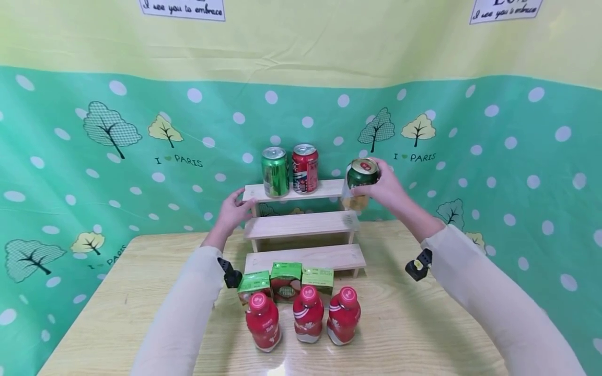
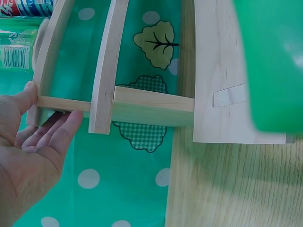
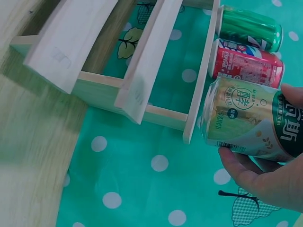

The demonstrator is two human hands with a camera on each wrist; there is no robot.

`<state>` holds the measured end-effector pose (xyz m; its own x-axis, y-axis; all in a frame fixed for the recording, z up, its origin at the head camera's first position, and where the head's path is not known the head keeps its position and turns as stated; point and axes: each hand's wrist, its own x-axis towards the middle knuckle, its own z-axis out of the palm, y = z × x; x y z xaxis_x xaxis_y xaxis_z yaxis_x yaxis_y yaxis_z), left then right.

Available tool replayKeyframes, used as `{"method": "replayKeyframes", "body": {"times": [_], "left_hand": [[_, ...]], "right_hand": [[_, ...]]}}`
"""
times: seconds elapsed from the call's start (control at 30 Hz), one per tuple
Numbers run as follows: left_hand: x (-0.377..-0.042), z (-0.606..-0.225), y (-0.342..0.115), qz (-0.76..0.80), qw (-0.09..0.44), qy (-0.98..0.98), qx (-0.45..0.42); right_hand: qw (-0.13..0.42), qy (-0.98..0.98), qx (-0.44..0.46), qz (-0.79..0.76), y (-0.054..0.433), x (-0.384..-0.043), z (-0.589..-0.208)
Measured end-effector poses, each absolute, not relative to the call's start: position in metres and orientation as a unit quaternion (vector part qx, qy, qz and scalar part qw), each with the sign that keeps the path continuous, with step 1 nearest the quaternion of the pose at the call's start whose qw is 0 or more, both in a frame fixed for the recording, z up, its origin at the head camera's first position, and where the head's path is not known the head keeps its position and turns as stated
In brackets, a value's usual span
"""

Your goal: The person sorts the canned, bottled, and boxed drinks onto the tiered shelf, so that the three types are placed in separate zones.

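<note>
At the right end of a three-step wooden rack [image 1: 301, 225], my right hand [image 1: 388, 185] grips a dark green and gold drink can [image 1: 363, 172]. Its base is close to the top board in the right wrist view [image 3: 246, 120]; whether they touch I cannot tell. My left hand [image 1: 233, 211] holds the top board's left end, with the thumb at the board and the fingers beneath it in the left wrist view [image 2: 42, 137]. Upright on that board are a green can [image 1: 275, 172] and, right of it, a red can [image 1: 305, 169].
Three green boxes [image 1: 286, 282] stand in front of the lowest step, partly hidden by three red bottles [image 1: 308, 316] nearer me. A wood-grain table [image 1: 160, 292] carries everything. Behind the rack hangs a green and yellow patterned cloth [image 1: 301, 115].
</note>
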<state>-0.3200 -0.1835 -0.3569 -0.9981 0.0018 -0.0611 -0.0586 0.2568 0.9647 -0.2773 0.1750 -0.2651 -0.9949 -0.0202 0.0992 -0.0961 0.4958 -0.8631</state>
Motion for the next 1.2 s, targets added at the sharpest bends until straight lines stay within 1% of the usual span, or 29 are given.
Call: {"method": "replayKeyframes", "body": {"times": [0.6,1.2], "left_hand": [[-0.32,-0.355,-0.184,0.604,0.024,0.796,-0.018],[-0.319,-0.356,-0.183,0.604,0.022,0.797,-0.013]], "right_hand": [[0.049,-0.855,0.005,0.517,0.159,-0.3,-0.256],[0.068,-0.858,0.002,0.51,0.145,-0.31,-0.257]]}}
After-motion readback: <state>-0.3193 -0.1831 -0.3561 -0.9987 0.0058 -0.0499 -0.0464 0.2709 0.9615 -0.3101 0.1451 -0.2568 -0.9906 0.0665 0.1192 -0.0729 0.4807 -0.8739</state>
